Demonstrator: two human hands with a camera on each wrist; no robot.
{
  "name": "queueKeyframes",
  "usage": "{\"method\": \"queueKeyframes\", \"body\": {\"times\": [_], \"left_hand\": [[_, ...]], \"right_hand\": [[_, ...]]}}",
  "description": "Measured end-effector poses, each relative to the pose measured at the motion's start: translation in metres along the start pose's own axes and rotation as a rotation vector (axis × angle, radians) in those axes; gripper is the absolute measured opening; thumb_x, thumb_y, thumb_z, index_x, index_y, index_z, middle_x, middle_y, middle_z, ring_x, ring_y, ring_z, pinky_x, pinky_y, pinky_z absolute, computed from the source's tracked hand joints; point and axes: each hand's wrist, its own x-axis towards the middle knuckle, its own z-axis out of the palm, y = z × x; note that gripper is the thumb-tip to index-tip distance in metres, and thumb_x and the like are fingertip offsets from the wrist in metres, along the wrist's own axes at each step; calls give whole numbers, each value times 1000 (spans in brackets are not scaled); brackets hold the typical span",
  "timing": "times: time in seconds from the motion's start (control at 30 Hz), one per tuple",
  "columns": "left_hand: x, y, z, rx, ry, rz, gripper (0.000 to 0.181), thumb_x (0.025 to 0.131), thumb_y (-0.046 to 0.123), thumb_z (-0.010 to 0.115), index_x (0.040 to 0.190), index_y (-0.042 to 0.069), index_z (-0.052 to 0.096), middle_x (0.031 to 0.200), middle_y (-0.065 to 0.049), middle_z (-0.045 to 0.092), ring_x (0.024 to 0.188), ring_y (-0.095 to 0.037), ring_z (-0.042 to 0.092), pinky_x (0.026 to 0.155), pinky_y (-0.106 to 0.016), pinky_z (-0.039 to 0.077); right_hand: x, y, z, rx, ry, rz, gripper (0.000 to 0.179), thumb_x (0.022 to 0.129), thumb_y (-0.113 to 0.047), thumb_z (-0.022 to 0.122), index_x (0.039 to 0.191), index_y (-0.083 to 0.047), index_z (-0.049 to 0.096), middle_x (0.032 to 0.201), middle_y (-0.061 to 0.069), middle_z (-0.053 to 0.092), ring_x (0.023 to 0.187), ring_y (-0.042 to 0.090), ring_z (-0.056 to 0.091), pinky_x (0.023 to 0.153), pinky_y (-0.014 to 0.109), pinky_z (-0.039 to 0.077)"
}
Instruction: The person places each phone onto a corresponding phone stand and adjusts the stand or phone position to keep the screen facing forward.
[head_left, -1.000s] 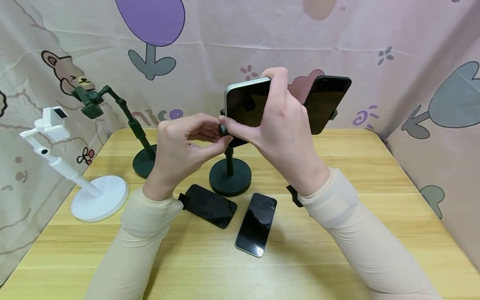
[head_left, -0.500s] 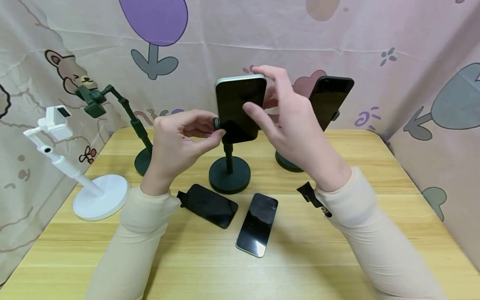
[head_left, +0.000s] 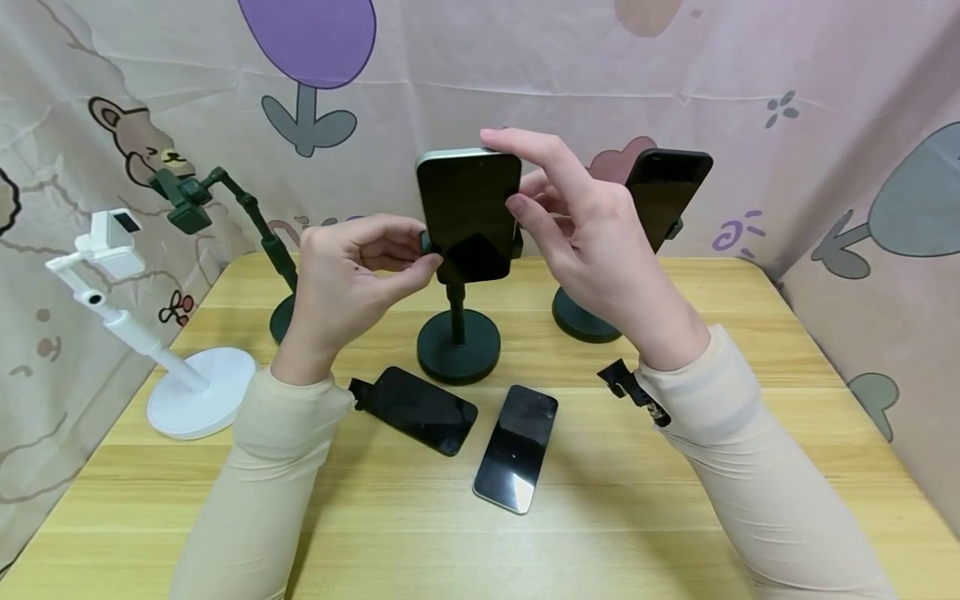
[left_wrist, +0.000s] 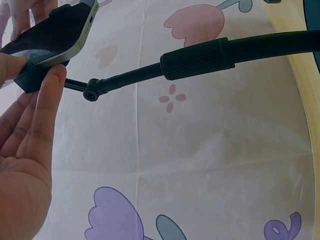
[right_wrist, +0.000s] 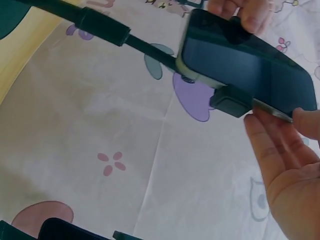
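A phone [head_left: 472,217] with a pale green edge stands upright in the clamp of a dark green phone stand [head_left: 459,346]. At its left edge, my left hand [head_left: 356,275] pinches the clamp's side between thumb and fingers. My right hand [head_left: 581,225] holds the phone's right side, forefinger along the top edge and thumb at the screen's rim. The right wrist view shows the clamp's other arm [right_wrist: 231,101] against the phone's edge, just beside my right fingers. In the left wrist view, the stand's jointed pole [left_wrist: 197,57] runs rightward from the clamp.
Two phones lie on the table: one black [head_left: 420,410], one pale-edged [head_left: 516,450]. Behind my right hand, another dark stand [head_left: 585,317] bears a phone [head_left: 670,196]. At left are a white stand [head_left: 198,392] and a dark green stand [head_left: 262,237]. A patterned cloth hangs behind.
The phone and clamp have turned to face forward and shifted left. My right hand has shifted its hold from across the screen to the phone's right edge; my left hand stays at the clamp.
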Motion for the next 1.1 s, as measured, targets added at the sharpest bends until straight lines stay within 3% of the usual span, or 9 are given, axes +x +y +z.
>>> {"method": "queueKeyframes", "body": {"times": [0.3, 0.57, 0.67, 0.83, 0.97, 1.1], "left_hand": [[1, 0, -1, -8, -11, -2, 21, 83, -7, 87, 103, -4, 81, 94, -14, 82, 77, -4, 78, 72, -21, 65], [0, 0, -2, -10, -15, -1, 21, 83, -7, 87, 103, -3, 81, 94, -13, 82, 78, -5, 78, 72, -21, 65], [0, 0, -2, -10, -14, 0, 22, 83, -7, 87, 104, -3, 81, 94, -13, 82, 78, -5, 78, 73, -21, 65], [0, -1, -1, -11, -10, -4, 22, 83, -7, 87, 103, -3, 81, 94, -13, 82, 77, -5, 78, 72, -21, 65], [0, -1, -1, -6, -9, -3, 21, 83, -6, 87, 103, -3, 82, 94, -14, 82, 77, -5, 78, 72, -21, 65], [0, -2, -1, -12, -7, 5, 21, 83, -6, 87, 103, -3, 82, 93, -14, 82, 77, -6, 78, 72, -21, 65]], "right_hand": [[-1, 4, 2, -34, 15, -49, 38, 110, -19, 62, 147, -14, 55, 90, 7, 73, 56, 9, 47, 53, 20, 33], [-2, 3, 1, -37, 4, -63, 37, 110, -18, 63, 146, -14, 57, 91, 7, 72, 60, 10, 52, 58, 19, 40], [-3, 4, 2, -41, 4, -67, 37, 109, -18, 63, 146, -14, 57, 90, 7, 71, 63, 11, 56, 64, 21, 47], [-7, 7, 4, -41, -3, -66, 39, 109, -18, 63, 147, -13, 56, 92, 7, 72, 69, 13, 62, 83, 30, 64], [-9, 10, 6, -42, -9, -68, 40, 109, -17, 63, 148, -12, 55, 94, 8, 74, 73, 13, 65, 92, 36, 66], [-8, 12, 7, -30, -6, -72, 40, 109, -17, 63, 148, -13, 55, 94, 8, 73, 72, 14, 65, 92, 36, 65]]}}
